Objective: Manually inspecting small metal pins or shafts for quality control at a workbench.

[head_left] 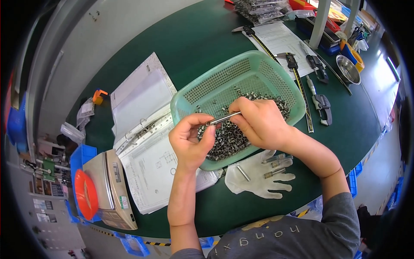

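Over a green plastic basket (211, 85), both my hands meet at a slim metal rod (227, 117). My right hand (264, 124) pinches the rod's right end. In the fingertips of my left hand (189, 142) is a small metal sleeve (208, 124), at the rod's left end; whether the rod goes inside it, I cannot tell. Many small metal sleeves (226, 144) lie heaped in the basket below. In front of the basket, a white glove (236, 184) lies flat, bearing a short metal pin (243, 173) and several small clear tubes (276, 162).
Left of the basket lies an open ring binder (148, 172), beside a scale (103, 172) with an orange-red tray (86, 195). To the right are calipers (292, 63), digital micrometers (321, 103) and a metal bowl (347, 69). Bagged parts (263, 9) sit at the back.
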A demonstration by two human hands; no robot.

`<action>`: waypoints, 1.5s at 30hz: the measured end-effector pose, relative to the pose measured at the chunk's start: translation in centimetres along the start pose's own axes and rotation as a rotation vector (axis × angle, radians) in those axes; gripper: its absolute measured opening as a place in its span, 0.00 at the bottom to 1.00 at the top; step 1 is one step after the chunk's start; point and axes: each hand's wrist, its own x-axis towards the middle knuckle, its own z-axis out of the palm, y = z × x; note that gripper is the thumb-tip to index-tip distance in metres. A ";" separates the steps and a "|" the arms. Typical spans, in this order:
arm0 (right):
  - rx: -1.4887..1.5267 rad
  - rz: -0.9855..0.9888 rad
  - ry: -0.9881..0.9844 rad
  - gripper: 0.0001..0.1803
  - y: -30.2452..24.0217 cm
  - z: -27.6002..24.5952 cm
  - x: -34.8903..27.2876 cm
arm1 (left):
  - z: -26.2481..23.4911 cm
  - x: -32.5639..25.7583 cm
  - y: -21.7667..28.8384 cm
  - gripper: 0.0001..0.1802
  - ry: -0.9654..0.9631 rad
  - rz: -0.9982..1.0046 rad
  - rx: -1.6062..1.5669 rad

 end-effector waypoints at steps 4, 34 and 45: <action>0.027 -0.020 -0.023 0.07 0.0 0.3 -0.3 | 0.2 0.0 0.3 0.09 -0.009 -0.052 -0.007; 0.213 0.253 -0.302 0.16 0.9 -2.4 1.3 | 0.2 1.1 1.0 0.09 0.042 0.316 0.600; 0.448 0.285 -0.221 0.16 1.0 -2.5 1.2 | 1.9 2.6 2.2 0.08 -0.128 0.148 0.470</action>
